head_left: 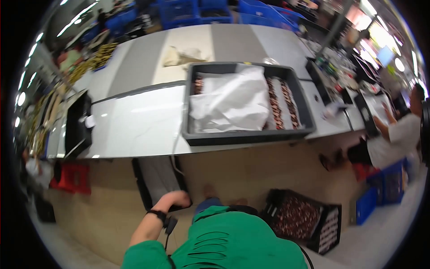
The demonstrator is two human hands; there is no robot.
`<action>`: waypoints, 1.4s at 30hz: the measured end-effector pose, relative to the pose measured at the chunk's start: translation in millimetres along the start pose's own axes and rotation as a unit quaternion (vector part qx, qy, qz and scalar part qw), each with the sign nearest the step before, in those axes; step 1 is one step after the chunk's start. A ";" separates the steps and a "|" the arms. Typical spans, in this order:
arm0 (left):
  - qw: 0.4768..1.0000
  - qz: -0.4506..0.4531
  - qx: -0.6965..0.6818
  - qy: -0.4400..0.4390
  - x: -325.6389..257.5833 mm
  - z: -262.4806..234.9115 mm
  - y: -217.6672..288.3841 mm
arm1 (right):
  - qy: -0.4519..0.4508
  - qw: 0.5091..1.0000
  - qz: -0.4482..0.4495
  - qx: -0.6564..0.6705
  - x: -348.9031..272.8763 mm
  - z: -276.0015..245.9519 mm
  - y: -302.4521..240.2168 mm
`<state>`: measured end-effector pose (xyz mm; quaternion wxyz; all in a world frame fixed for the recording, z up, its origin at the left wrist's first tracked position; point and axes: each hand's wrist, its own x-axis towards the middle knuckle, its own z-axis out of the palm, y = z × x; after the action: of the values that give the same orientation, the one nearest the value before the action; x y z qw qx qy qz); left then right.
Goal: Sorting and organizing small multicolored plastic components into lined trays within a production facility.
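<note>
My left hand (180, 198) hangs low, over the near right corner of a black tray (139, 184) below the table's front edge. A grey-white sheet (160, 177) lines this tray. The hand is smeared and its fingers do not show well, so whether it grips the rim I cannot tell. My right hand is out of sight. On the table in front of me stands a large dark grey tray (251, 137). Crumpled white paper (230, 101) covers most of its inside, and rows of small brown-and-pink pieces (274, 104) show at its right.
The white table (139, 121) has a beige cloth (181, 57) farther back. A black bin (78, 125) stands at its left end. On the floor sit a crate of small brown pieces (298, 217) and a red stool (74, 177). Another person (394, 139) works at the right.
</note>
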<state>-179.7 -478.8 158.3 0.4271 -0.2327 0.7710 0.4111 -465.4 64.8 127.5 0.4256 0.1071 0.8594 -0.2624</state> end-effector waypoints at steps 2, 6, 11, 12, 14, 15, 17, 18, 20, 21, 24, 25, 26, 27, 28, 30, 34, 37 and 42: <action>0.972 0.066 -0.093 0.204 -22.3 7.5 -18.1 | -0.055 0.995 -0.061 -0.059 57.2 12.8 -31.4; 0.837 0.181 -0.206 0.474 -54.8 -16.8 94.5 | -0.060 0.976 -0.209 -0.001 93.1 3.6 -130.6; 0.844 0.232 -0.262 0.406 -71.6 -6.9 140.1 | -0.087 0.922 -0.377 0.018 102.1 19.6 -245.4; 0.837 0.210 -0.272 0.426 -80.0 -0.5 129.1 | -0.124 0.904 -0.408 0.043 82.6 28.2 -271.3; 0.799 0.128 -0.356 0.468 -100.0 3.5 105.1 | -0.134 0.887 -0.441 0.028 53.6 43.3 -314.0; 0.766 0.100 -0.393 0.499 -105.9 9.1 89.6 | -0.127 0.891 -0.436 0.029 38.8 50.5 -333.8; 0.694 0.069 -0.465 0.545 -111.7 20.3 58.8 | -0.177 0.875 -0.451 0.026 16.9 60.2 -367.7; 0.653 0.066 -0.500 0.564 -116.1 18.2 47.3 | -0.175 0.877 -0.448 0.023 14.9 62.5 -381.1; 0.645 0.024 -0.527 0.553 -116.3 7.0 28.6 | -0.236 0.881 -0.410 -0.005 12.2 68.9 -403.4; 0.630 0.052 -0.529 0.566 -108.7 -5.6 18.7 | -0.245 0.878 -0.411 -0.019 9.7 71.1 -413.7; 0.644 0.061 -0.467 0.602 -78.5 -70.5 -19.5 | -0.247 0.929 -0.271 0.041 4.8 67.6 -426.5; 0.632 0.046 -0.414 0.653 -70.9 -89.2 -32.4 | -0.241 0.931 -0.257 0.094 1.5 68.3 -429.7; 0.618 0.030 -0.357 0.699 -62.4 -103.3 -48.7 | -0.233 0.930 -0.243 0.146 2.2 70.1 -434.7; 0.634 -0.004 -0.292 0.716 -47.3 -112.7 -72.4 | -0.236 0.933 -0.238 0.132 6.8 70.5 -437.2; 0.648 -0.037 -0.223 0.727 -35.2 -120.0 -92.5 | -0.209 0.943 -0.219 0.139 12.7 74.6 -441.0; 0.692 -0.078 -0.137 0.705 -21.1 -145.7 -108.3 | -0.180 0.952 -0.196 0.153 17.9 93.9 -452.9; 0.763 -0.104 0.000 0.638 4.2 -185.3 -130.8 | -0.126 0.953 -0.174 0.215 -5.9 105.8 -461.5; 0.764 -0.096 0.033 0.637 14.7 -202.8 -139.7 | -0.113 0.954 -0.167 0.224 -8.3 102.7 -464.3; 0.744 -0.161 -0.115 0.638 -3.0 -191.8 -139.4 | -0.111 0.959 -0.186 0.184 -9.2 113.6 -471.8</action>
<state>-168.8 -715.7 157.2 -0.1344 -0.6088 0.7614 0.1776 -575.2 -392.4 247.6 0.4346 -0.0081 0.7488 -0.5004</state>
